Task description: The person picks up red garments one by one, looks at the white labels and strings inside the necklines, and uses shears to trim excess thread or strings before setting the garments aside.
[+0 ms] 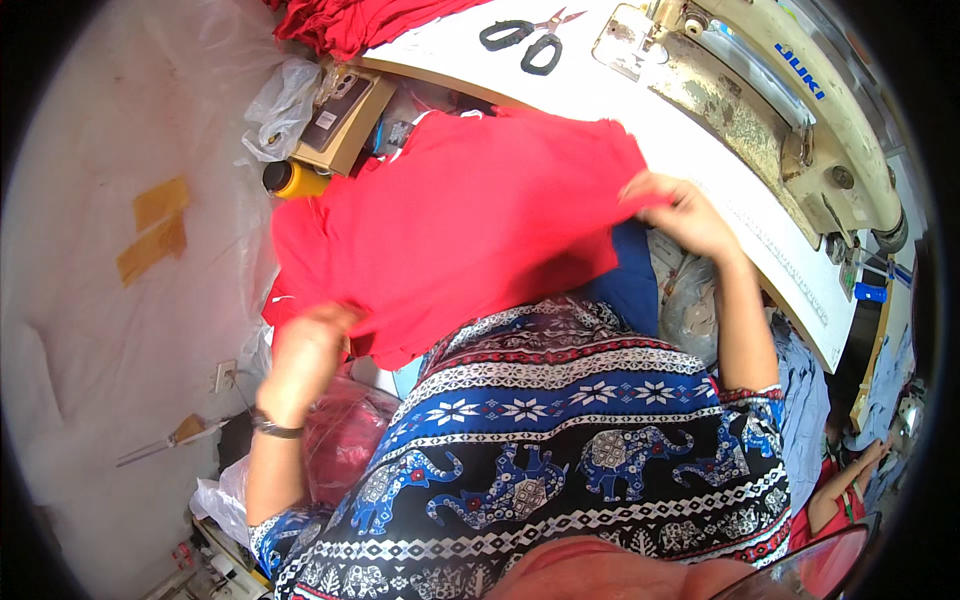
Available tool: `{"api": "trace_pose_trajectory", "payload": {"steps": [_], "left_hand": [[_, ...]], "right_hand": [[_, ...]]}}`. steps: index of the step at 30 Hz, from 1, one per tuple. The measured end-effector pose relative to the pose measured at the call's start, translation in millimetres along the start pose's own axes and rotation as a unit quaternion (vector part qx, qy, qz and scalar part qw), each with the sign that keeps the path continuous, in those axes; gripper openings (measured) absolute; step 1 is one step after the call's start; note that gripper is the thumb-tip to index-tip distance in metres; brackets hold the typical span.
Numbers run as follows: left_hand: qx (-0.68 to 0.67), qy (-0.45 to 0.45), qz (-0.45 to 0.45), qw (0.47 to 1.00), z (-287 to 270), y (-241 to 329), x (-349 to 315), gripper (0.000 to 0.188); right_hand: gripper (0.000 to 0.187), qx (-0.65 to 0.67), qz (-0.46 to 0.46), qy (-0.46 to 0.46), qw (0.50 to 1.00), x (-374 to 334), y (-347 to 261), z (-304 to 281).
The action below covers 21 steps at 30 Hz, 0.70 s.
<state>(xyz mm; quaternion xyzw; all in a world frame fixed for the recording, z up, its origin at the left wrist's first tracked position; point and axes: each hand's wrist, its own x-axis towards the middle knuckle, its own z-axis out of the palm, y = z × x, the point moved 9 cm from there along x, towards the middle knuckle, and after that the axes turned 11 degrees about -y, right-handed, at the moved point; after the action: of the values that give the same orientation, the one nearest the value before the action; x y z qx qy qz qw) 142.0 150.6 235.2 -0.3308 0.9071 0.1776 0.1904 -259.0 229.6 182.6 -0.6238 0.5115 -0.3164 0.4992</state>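
Note:
A bright red garment [450, 220], probably a shirt, is spread out above my lap, between my body and the sewing table. My left hand [318, 345] pinches its near left edge and is slightly blurred. At the right side, my right hand [690, 212] grips another edge between thumb and fingers, pulling the cloth out to a point. Small white bits show at the garment's far edge and near my left hand. Folds hide the ends of my left fingers.
Black-handled scissors [535, 42] lie on the white sewing table [590, 100], near a sewing machine [740, 110]. More red cloth [350, 25] is heaped at the far left. Below it are a cardboard box [350, 130] and a yellow container [296, 180]. Another person's arm [845, 485] shows lower right.

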Motion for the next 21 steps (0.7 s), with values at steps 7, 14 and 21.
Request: {"api": "trace_pose_trajectory", "payload": {"steps": [7, 14, 21], "left_hand": [[-0.062, -0.145, -0.011, 0.988, 17.7, 26.6, 40.0, 0.040], [-0.085, 0.388, 0.034, 0.917, -78.2, -19.4, 128.5, 0.032], [-0.030, 0.298, 0.205, 0.932, -51.7, 89.3, 139.5, 0.016]], "right_hand": [[0.031, -0.271, 0.158, 0.051, 0.948, -26.0, 67.9, 52.0], [0.015, -0.165, 0.034, 0.107, 0.980, 63.0, -28.7, 54.9], [0.037, -0.166, -0.117, 0.129, 0.971, 90.4, -72.8, 86.3]]}}
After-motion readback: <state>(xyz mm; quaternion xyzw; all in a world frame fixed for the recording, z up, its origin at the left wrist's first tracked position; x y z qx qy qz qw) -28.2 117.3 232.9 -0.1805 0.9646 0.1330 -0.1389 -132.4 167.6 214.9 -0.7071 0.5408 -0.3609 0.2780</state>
